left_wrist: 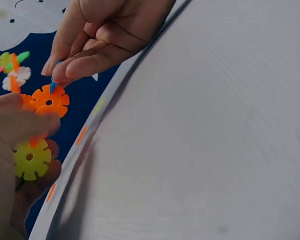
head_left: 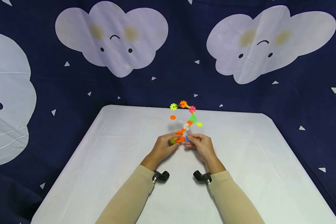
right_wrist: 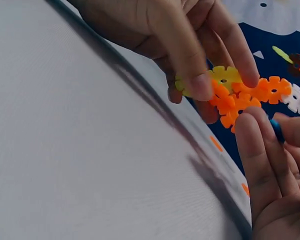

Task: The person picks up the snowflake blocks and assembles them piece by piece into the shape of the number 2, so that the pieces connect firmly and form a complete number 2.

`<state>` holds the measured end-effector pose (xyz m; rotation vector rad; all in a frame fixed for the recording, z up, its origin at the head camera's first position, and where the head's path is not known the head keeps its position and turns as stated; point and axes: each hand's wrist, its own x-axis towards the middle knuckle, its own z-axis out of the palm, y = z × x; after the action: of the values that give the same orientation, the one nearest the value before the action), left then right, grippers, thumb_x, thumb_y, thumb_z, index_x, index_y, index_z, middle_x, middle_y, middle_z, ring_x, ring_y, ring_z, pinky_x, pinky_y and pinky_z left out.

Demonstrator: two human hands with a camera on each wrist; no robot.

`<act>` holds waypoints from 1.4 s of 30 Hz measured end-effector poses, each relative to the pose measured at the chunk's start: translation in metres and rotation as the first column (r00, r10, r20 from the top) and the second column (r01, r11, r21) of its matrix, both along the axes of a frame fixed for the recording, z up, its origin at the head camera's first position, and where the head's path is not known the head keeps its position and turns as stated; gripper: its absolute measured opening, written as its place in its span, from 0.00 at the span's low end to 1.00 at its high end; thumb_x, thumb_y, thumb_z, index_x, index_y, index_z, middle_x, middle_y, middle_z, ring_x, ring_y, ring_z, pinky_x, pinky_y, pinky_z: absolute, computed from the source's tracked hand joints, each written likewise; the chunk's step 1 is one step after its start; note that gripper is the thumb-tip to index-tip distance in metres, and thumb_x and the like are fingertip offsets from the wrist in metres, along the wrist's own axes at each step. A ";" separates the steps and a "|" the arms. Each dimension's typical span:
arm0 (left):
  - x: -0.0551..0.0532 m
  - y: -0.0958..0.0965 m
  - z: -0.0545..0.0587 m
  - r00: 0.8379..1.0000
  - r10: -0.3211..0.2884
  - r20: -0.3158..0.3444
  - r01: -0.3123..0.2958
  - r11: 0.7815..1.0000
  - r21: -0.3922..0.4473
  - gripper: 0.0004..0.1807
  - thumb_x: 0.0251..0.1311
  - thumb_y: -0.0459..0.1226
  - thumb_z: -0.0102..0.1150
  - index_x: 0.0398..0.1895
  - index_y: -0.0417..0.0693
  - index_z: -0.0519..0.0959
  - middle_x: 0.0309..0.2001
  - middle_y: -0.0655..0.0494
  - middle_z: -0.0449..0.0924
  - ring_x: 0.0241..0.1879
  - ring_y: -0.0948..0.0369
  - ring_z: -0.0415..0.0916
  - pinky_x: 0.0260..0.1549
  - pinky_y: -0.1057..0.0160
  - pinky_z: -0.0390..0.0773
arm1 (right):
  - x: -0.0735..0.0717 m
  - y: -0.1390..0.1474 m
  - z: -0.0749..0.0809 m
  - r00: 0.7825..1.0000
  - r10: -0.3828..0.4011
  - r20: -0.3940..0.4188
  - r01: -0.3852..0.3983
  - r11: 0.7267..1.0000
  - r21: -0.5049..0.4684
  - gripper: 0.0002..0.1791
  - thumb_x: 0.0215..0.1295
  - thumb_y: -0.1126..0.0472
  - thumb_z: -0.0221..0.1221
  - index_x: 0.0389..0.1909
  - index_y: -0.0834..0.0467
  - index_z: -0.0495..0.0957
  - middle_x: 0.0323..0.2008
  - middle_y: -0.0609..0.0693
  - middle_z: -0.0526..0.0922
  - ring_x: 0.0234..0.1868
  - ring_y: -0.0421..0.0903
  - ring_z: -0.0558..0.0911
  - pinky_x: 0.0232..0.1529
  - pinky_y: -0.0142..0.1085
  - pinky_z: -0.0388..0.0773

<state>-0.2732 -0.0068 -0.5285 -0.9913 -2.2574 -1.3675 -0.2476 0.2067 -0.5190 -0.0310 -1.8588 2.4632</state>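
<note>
My left hand (head_left: 163,148) holds a curved chain of interlocking flower-shaped plastic discs near its lower end. A yellow disc (left_wrist: 32,160) sits between the left thumb and fingers, joined to several orange discs (right_wrist: 240,107). From there the chain rises through a white disc (head_left: 186,126), a green disc (head_left: 193,119) and a pink disc (head_left: 192,109) to a yellow-green disc (head_left: 173,106). Between thumb and fingertips, my right hand (head_left: 203,147) pinches a blue disc (left_wrist: 53,86), edge against an orange disc. Fingers partly hide the blue disc.
On the white table (head_left: 114,174) beyond the hands lie a loose orange disc (head_left: 172,117) and a loose yellow disc (head_left: 199,124). A dark blue cloth (head_left: 182,84) with printed clouds hangs behind the table's far edge.
</note>
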 end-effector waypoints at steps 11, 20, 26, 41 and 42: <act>0.000 0.001 0.002 0.918 -0.124 0.377 0.004 0.952 0.305 0.17 0.59 0.25 0.75 0.53 0.36 0.88 0.54 0.51 0.87 0.56 0.55 0.82 0.51 0.62 0.83 | 0.000 0.000 0.000 1.000 0.026 -0.015 -0.027 0.999 -0.029 0.13 0.74 0.71 0.64 0.49 0.80 0.79 0.32 0.61 0.88 0.29 0.49 0.89 0.36 0.44 0.89; -0.001 0.000 0.006 0.882 -0.171 0.438 -0.011 0.924 0.382 0.19 0.55 0.22 0.76 0.51 0.31 0.87 0.51 0.46 0.88 0.57 0.52 0.82 0.58 0.60 0.80 | 0.000 0.000 0.001 0.999 0.033 -0.003 -0.033 0.999 -0.008 0.13 0.74 0.70 0.64 0.47 0.79 0.80 0.32 0.61 0.88 0.27 0.48 0.89 0.33 0.42 0.89; -0.002 -0.001 0.004 0.853 -0.246 0.461 -0.003 0.880 0.474 0.22 0.54 0.17 0.73 0.54 0.25 0.83 0.55 0.38 0.84 0.60 0.50 0.80 0.61 0.57 0.78 | 0.000 0.001 0.000 0.998 0.059 0.014 -0.059 0.998 0.030 0.13 0.74 0.68 0.65 0.47 0.78 0.81 0.34 0.62 0.88 0.28 0.50 0.89 0.32 0.42 0.89; -0.002 0.000 0.004 0.827 -0.280 0.487 0.003 0.869 0.495 0.22 0.56 0.18 0.73 0.56 0.29 0.83 0.56 0.43 0.85 0.57 0.54 0.83 0.55 0.59 0.82 | -0.022 0.032 0.009 0.978 -0.188 -0.093 0.206 0.779 0.592 0.20 0.76 0.57 0.64 0.60 0.67 0.81 0.54 0.61 0.84 0.55 0.55 0.80 0.57 0.43 0.78; -0.002 0.001 0.004 0.825 -0.282 0.489 0.003 0.869 0.495 0.22 0.56 0.18 0.73 0.56 0.30 0.84 0.56 0.44 0.86 0.57 0.54 0.83 0.55 0.59 0.82 | -0.026 0.035 0.009 0.977 -0.183 -0.111 0.210 0.720 0.661 0.20 0.76 0.57 0.64 0.62 0.65 0.81 0.59 0.61 0.82 0.60 0.58 0.77 0.62 0.46 0.73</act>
<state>-0.2755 -0.0063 -0.5244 -0.6588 -2.0240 -2.3902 -0.2739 0.2416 -0.5101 -0.1409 -2.4553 1.5185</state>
